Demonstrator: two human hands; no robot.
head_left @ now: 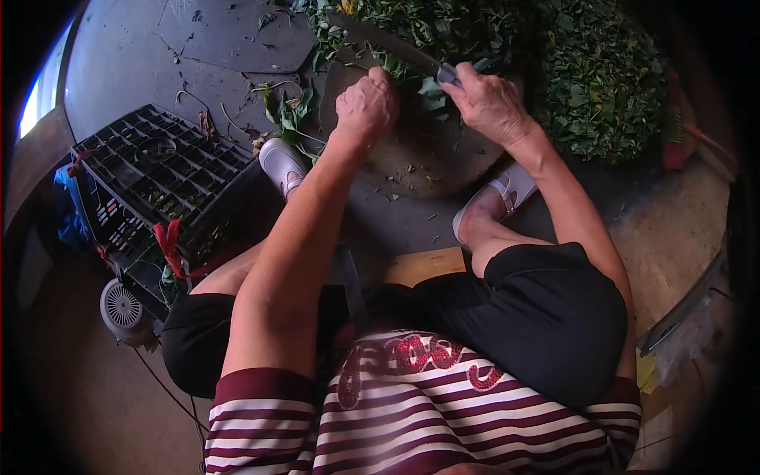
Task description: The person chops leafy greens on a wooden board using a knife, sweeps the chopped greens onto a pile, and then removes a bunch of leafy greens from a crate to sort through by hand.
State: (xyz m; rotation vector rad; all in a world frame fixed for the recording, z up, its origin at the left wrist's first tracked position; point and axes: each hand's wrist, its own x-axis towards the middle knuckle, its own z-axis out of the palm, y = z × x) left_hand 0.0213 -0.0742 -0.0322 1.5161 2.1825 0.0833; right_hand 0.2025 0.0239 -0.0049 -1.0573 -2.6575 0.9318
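A round cutting board [419,162] lies on the floor between my feet. My left hand [368,107] is closed over its left part, round green stems whose ends stick out beside the fist. My right hand [489,103] grips the handle of a large knife [388,41]. The blade is raised and points up and to the left, over the leaves behind the board. A few leafy greens [291,111] lie left of the board, and small green scraps are scattered on its surface.
A heap of chopped leaves [606,87] fills the back right, with more leaves [467,28] behind the board. On the left stands a black plastic crate [158,158] with red ties, near a grey motor [123,305]. A wooden piece [423,267] is between my legs.
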